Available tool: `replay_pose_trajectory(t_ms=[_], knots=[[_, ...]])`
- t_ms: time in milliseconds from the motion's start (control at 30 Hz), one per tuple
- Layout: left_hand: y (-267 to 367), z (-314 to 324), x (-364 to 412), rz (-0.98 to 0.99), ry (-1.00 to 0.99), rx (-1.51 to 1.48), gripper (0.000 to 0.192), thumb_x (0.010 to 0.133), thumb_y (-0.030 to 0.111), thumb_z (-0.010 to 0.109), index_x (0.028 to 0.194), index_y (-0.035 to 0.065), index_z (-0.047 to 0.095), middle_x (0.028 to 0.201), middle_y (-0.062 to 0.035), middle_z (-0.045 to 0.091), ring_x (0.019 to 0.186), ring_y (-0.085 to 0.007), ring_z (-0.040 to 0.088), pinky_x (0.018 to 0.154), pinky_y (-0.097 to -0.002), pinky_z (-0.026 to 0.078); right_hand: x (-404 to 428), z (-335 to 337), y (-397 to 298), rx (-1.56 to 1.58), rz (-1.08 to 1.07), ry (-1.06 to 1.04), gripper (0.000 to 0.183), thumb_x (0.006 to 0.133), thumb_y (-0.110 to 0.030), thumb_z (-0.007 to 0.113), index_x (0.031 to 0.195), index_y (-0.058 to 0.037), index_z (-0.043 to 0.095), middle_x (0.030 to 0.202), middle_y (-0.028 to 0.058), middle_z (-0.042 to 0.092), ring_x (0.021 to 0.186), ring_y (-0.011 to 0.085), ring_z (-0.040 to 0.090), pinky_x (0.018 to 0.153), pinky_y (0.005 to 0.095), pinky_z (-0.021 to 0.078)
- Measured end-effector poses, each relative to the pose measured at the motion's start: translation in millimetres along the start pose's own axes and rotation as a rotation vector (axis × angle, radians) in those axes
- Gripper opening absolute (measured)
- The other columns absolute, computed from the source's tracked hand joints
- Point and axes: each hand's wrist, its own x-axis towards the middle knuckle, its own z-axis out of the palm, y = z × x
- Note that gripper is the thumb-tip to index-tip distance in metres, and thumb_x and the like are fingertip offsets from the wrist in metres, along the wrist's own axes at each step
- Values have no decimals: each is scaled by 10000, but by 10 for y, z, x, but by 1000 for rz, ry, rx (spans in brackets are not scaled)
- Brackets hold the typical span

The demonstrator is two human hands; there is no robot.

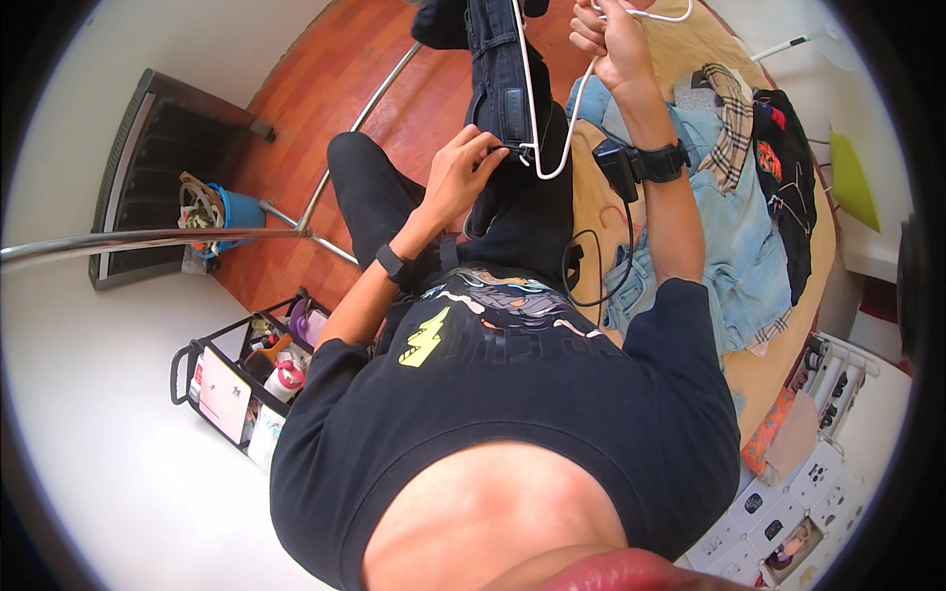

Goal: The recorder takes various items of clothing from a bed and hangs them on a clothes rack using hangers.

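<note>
My right hand (617, 48) is closed around a white clothes hanger (550, 176) near its hook, at the top of the head view. Hanging alongside the hanger's long bar are black denim jeans (488, 81), with a dark patch on the waistband. The waistband's corner is pinched between the thumb and fingers of my left hand (462, 166), beside a small clip at the hanger's end. The upper part of the jeans runs out of view at the top edge. A black device with a cable (617, 166) is strapped at my right wrist.
Light blue denim clothes (739, 258), a checked garment (728, 133) and a black printed garment (787, 192) lie on the bed (768, 377) at right. A metal rack frame (318, 199) stands at left, near a blue bucket (242, 209) and a black-framed cart (244, 377).
</note>
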Motion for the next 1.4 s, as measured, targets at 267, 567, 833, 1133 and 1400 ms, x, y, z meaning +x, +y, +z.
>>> replay_pose_trajectory(t_ms=[267,567,833,1133,1400], knots=[[234,-966,849,384,743,129,268,773,32,746,1021,29,644,965,-82,628,840,-212,529,645,-318,426,87,1084,-950,-642,191,-457,260,1016,-229,549,826,-59,602,540,-82,380,425,29,293,398,208,213],[1036,-2718,1640,364,79,405,392,1045,374,453,1013,19,616,663,16,521,574,-80,501,530,-237,397,863,2084,-1705,-1086,-10,-878,336,980,-308,631,836,-16,714,554,-63,476,474,32,376,419,224,287],[1420,-2526,1395,-344,-126,-904,129,1000,134,529,931,33,566,650,74,338,521,-23,289,438,-187,215,1592,2313,-1153,-1173,-1083,-107,365,888,-379,701,931,-18,727,852,156,739,834,264,735,742,338,548],[1098,-1407,1870,-26,367,-443,193,995,131,483,1123,-3,429,725,-27,489,584,-116,497,466,-290,396,828,2235,-856,-523,151,-420,258,951,-149,550,1139,15,617,944,102,646,850,175,618,777,302,523],[1329,-1714,1613,698,100,315,184,886,181,657,1008,45,675,972,-142,616,971,-330,579,873,-435,462,1280,1897,-1407,-837,-271,-491,200,1020,-171,543,1005,-16,668,612,-90,378,511,22,314,466,191,254]])
